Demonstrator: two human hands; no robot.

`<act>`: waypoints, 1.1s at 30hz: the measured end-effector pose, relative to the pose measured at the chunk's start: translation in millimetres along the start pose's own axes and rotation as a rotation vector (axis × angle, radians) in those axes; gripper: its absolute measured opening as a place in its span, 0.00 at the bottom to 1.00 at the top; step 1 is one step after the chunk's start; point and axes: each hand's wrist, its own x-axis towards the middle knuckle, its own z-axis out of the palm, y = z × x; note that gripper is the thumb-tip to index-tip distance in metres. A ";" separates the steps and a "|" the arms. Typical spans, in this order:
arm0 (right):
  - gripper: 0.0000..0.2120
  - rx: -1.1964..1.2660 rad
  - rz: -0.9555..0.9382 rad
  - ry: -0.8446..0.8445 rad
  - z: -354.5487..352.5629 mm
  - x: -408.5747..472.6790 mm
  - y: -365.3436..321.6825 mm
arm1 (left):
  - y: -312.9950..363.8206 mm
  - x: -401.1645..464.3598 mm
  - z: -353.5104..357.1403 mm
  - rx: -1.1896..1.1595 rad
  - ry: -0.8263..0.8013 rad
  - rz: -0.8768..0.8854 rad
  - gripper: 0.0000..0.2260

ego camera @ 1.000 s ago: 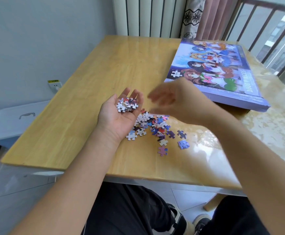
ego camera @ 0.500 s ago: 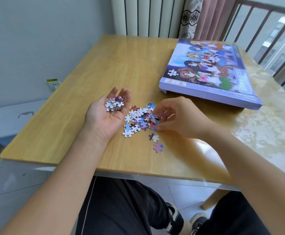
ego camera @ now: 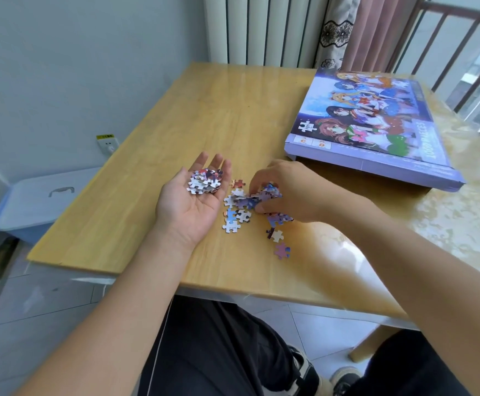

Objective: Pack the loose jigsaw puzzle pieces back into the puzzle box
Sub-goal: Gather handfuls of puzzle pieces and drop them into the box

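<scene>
My left hand (ego camera: 194, 200) lies palm up on the wooden table (ego camera: 193, 115), fingers straight, carrying a small heap of puzzle pieces (ego camera: 205, 181). Right beside it my right hand (ego camera: 287, 190) curls its fingers around a clump of loose pieces (ego camera: 261, 195) from the pile on the table. More loose pieces (ego camera: 234, 218) lie scattered below and to the right, with a pink one (ego camera: 282, 250) nearest me. The purple puzzle box (ego camera: 376, 130) with a cartoon picture lies flat at the far right of the table, its lid on.
A white radiator (ego camera: 264, 30) and curtain (ego camera: 356, 30) stand behind the table. A pale blue lidded storage bin (ego camera: 38, 201) sits on the floor at the left, below a wall socket (ego camera: 107, 144). A window railing (ego camera: 461, 52) is at the right.
My right hand came down from above the pile and closed its fingers on a clump of pieces. My left hand stayed palm up with its heap.
</scene>
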 end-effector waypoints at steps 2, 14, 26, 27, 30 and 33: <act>0.10 0.022 -0.019 0.065 4.4 -3.5 2.9 | -0.4 0.9 -0.3 0.015 -0.001 -0.007 0.20; 0.08 0.281 0.037 0.338 -12.2 12.2 1.5 | -2.2 1.2 0.6 0.065 -0.004 -0.025 0.19; 0.14 0.353 -0.058 0.306 -25.6 20.6 -31.6 | -3.1 1.6 0.8 0.052 0.022 0.014 0.18; 0.17 0.282 -0.025 0.231 -28.0 10.3 -21.5 | -2.7 1.9 0.8 0.051 0.020 0.011 0.18; 0.43 -0.045 0.147 -0.166 -26.5 -22.7 2.7 | -4.9 3.2 2.3 0.055 0.025 -0.006 0.19; 0.51 -0.082 0.166 -0.261 -16.4 -42.8 6.7 | -7.3 3.1 5.2 0.068 0.036 -0.004 0.18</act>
